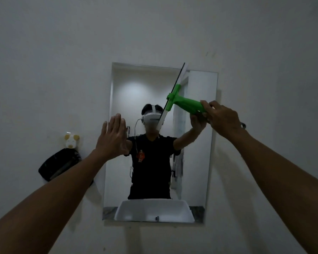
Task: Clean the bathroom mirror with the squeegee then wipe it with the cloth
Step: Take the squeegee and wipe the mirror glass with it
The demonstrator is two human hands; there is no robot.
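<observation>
So the right hand (223,119) has its fingers wrapped around the green squeegee (182,99) handle, blade tilted against the mirror (200,162) near its top edge. Left hand (114,138) is flat and open by the mirror's left edge, holding nothing. Looks like the squeegee step; next probably a steady pull down. No cloth visible.

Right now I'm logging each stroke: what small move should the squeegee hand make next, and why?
Probably draw the squeegee sideways across the mirror. The right hand grips its green handle, the blade stands tilted near the mirror's upper middle, and the left hand rests flat at the mirror's left edge.
</observation>
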